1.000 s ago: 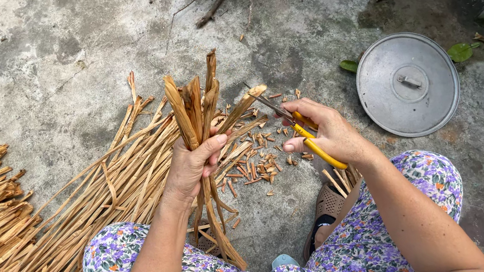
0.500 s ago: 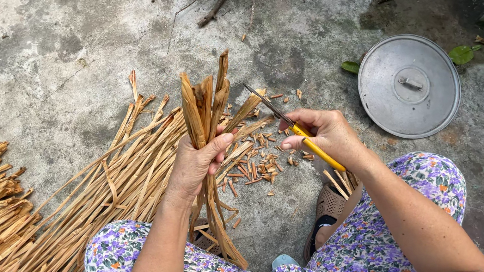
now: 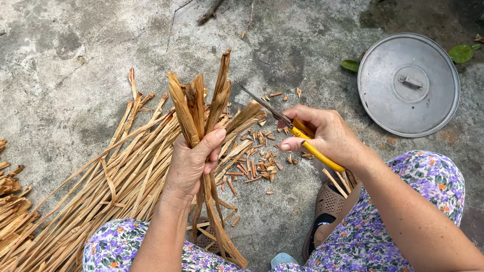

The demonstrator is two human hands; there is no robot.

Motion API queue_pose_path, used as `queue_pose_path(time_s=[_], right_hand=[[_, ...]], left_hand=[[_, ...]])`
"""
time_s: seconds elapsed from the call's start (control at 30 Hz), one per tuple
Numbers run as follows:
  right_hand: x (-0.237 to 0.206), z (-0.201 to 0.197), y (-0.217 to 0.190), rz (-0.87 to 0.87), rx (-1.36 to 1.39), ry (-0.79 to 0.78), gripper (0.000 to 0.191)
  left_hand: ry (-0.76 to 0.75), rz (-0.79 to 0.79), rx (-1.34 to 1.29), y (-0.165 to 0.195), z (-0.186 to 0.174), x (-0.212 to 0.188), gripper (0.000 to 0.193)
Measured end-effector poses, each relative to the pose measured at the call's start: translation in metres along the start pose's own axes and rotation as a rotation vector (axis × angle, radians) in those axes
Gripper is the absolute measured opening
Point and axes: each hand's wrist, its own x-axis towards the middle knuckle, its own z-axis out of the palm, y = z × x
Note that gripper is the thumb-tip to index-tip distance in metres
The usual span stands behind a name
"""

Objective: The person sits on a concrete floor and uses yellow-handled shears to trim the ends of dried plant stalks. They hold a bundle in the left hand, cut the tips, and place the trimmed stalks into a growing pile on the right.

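Beside round metal lid (image 3: 408, 84), no containers

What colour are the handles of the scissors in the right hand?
Yellow; the scissors in the right hand show in the head view.

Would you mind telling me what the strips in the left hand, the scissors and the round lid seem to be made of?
Strips: dried plant leaf or reed, judging by their tan, matte, fibrous, curled look. Scissors: thin dark blades, probably metal; yellow handles look like glossy plastic. Lid: dull grey metal, likely aluminium, with a soft sheen and a small knob.
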Motion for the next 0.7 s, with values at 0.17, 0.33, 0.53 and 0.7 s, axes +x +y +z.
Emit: queue_pose_path(time_s=[0.17, 0.33, 0.53, 0.7], right_hand=[[0.001, -0.004, 0.004, -0.080, 0.228, 0.124, 0.048], [-0.007, -0.004, -0.002, -0.122, -0.006, 0.047, 0.060], [-0.007, 0.005, -0.021, -0.044, -0.126, -0.007, 0.069], [-0.008, 0.002, -0.031, 0.003, -0.199, 0.006, 0.066]], left_hand=[[-0.027, 0.013, 0.004, -0.003, 0.001, 0.003, 0.022], [-0.056, -0.017, -0.053, -0.008, 0.003, 0.006, 0.034], [-0.034, 0.039, -0.040, -0.008, 0.007, 0.007, 0.028], [-0.014, 0.040, -0.147, -0.008, 0.008, 0.008, 0.029]])
